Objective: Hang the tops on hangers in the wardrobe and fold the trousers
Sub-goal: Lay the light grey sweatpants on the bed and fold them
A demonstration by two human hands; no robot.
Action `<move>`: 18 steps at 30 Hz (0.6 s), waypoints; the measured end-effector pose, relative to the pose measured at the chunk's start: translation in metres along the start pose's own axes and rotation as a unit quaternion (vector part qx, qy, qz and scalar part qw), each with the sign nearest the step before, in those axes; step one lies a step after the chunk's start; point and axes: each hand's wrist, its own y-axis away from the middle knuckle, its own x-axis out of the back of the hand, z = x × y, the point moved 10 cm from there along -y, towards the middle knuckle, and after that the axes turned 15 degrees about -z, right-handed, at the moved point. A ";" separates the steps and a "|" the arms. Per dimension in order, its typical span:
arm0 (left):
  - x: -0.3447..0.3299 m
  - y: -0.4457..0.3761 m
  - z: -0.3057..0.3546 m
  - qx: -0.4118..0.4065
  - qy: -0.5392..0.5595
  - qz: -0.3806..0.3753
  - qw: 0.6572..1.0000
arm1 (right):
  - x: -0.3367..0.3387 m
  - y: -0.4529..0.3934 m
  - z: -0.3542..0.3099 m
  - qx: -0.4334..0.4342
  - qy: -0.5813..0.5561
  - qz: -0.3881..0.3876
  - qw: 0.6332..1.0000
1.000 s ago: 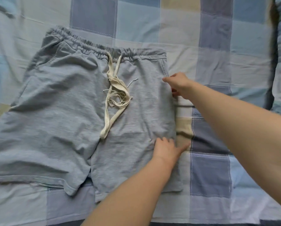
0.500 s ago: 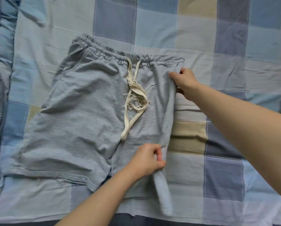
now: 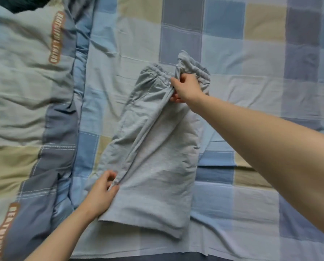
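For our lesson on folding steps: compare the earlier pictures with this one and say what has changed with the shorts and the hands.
The right leg of the grey shorts has been folded over onto the left, hiding the drawstring. The right hand still grips the waistband edge, the left hand the hem edge; both carried it leftward. The shorts stay on the checked bedsheet.

I'm looking down at a bed in a home bedroom: a checked blue, beige and grey bedsheet (image 3: 251, 194) fills the frame, with a rumpled matching duvet (image 3: 25, 91) at the left.

one grey shorts (image 3: 157, 162), two hands (image 3: 185, 89), one duvet (image 3: 25, 91)
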 end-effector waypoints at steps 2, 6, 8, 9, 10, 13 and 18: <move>0.018 0.006 -0.023 0.009 -0.023 0.013 1.000 | -0.027 -0.015 -0.014 -0.002 0.100 -0.006 0.995; 0.030 0.018 -0.061 0.044 -0.054 -0.008 0.998 | -0.065 -0.037 -0.041 -0.007 0.283 0.016 0.959; 0.038 0.024 -0.069 0.061 -0.062 0.009 0.996 | -0.075 -0.047 -0.045 -0.021 0.301 0.024 0.953; 0.044 0.027 -0.073 0.068 -0.059 0.028 0.996 | -0.079 -0.050 -0.046 -0.029 0.302 0.025 0.953; 0.049 0.029 -0.074 0.074 -0.059 0.049 0.994 | -0.083 -0.053 -0.046 -0.030 0.308 0.020 0.951; 0.053 0.029 -0.070 0.070 -0.093 0.070 0.991 | -0.097 -0.061 -0.048 -0.014 0.349 -0.025 0.937; 0.045 0.027 -0.049 0.049 -0.109 0.105 0.987 | -0.080 -0.062 -0.071 0.053 0.428 0.045 0.901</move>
